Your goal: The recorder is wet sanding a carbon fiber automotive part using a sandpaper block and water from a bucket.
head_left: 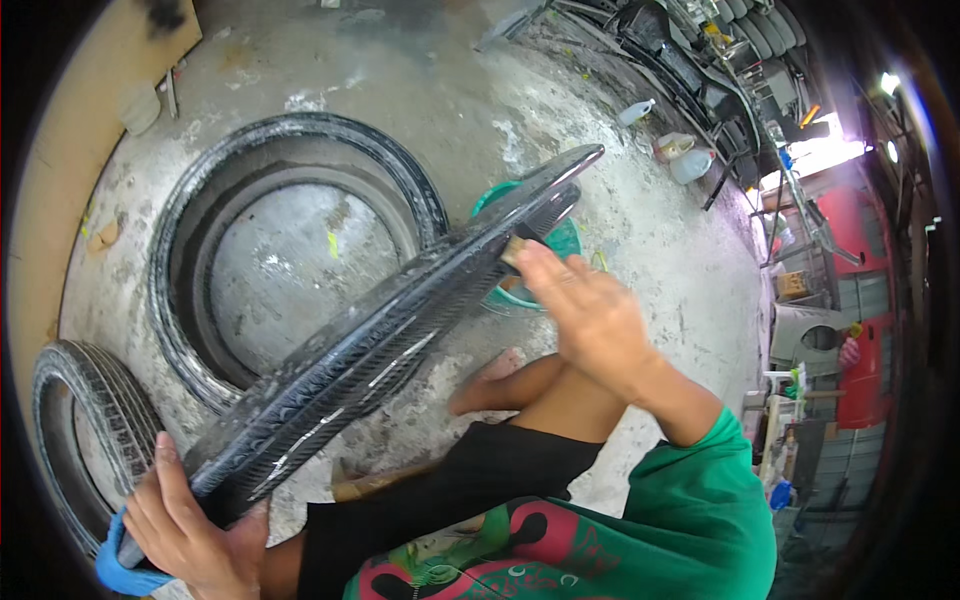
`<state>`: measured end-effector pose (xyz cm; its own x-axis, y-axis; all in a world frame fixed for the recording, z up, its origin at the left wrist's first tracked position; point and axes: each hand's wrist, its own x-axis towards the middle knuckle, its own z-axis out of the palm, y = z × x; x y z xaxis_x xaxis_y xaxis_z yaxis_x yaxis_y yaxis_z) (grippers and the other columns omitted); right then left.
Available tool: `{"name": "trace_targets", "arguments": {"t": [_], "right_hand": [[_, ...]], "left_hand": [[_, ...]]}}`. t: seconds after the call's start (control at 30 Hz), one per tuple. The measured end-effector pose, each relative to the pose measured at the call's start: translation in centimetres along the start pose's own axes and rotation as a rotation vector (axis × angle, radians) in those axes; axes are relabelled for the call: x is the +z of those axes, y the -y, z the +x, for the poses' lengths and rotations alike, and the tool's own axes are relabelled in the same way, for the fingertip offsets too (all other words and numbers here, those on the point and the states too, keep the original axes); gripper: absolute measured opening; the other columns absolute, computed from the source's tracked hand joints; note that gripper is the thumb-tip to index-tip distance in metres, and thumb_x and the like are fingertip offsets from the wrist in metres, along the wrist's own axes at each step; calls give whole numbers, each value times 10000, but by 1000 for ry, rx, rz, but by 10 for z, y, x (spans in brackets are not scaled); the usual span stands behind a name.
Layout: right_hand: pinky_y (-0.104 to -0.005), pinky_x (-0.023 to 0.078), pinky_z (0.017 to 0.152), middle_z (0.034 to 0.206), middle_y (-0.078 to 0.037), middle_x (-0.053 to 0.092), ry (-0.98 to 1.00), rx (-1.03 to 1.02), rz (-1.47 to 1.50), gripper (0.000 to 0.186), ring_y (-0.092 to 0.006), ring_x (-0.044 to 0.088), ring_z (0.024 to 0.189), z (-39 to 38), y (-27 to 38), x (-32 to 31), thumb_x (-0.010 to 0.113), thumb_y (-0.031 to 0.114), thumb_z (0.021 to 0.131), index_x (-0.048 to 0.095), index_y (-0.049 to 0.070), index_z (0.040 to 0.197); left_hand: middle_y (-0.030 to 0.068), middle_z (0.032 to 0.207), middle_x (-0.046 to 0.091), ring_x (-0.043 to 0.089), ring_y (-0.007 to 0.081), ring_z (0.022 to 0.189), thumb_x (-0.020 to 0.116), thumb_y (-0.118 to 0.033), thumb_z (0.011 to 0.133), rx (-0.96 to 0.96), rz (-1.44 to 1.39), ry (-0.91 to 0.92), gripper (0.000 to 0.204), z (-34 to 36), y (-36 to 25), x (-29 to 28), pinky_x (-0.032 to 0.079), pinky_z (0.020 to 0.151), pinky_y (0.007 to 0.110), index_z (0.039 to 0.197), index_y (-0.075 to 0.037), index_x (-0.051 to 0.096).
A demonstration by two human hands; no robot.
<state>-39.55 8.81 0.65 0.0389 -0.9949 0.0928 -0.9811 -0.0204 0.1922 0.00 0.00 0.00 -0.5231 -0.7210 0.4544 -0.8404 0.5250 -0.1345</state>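
Observation:
A long, glossy black carbon-fibre car part (370,325) slants across the view from lower left to upper right. At its lower left end my left hand (195,530) grips the edge, fingers over the top. Something blue (125,560), perhaps a cloth, shows beside that hand. Near the part's far end my right hand (590,310), slightly blurred, presses a small tan-and-dark pad (513,250) to the surface, its fingers closed on it. Behind the part is a green basin (565,240), its inside mostly hidden.
A large tyre (180,240) lies flat on the stained concrete floor beyond the part; another tyre (120,400) stands tilted at the left. A tan board (70,190) borders the far left. Plastic bottles (690,165) and dark car parts (680,60) are at the upper right.

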Motion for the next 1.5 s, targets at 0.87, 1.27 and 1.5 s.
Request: {"name": "trace_targets", "arguments": {"t": [0.87, 1.27, 1.5], "right_hand": [[-446, 563, 915, 1185, -177, 708, 896, 265, 45, 300, -341, 676, 1123, 24, -175, 341, 596, 122, 893, 729, 78, 1159], [-440, 528, 931, 1221, -176, 674, 26, 481, 304, 359, -375, 645, 1108, 7, -173, 137, 554, 10, 899, 677, 90, 1227], [-401, 564, 871, 1290, -172, 653, -129, 63, 205, 498, -330, 674, 1044, 23, -42, 1, 562, -22, 823, 601, 40, 1316]], "left_hand": [[128, 852, 501, 526, 338, 782, 677, -795, 684, -7, 156, -177, 986, 23, -14, 12, 411, 727, 439, 1278, -12, 603], [149, 851, 570, 538, 340, 715, 722, -693, 763, 5, 101, -125, 896, 23, -9, -2, 403, 665, 439, 1263, 41, 597], [164, 1030, 615, 574, 363, 849, 750, -596, 762, -43, 43, 17, 867, 13, -2, 7, 447, 759, 452, 1324, 35, 559]]}}
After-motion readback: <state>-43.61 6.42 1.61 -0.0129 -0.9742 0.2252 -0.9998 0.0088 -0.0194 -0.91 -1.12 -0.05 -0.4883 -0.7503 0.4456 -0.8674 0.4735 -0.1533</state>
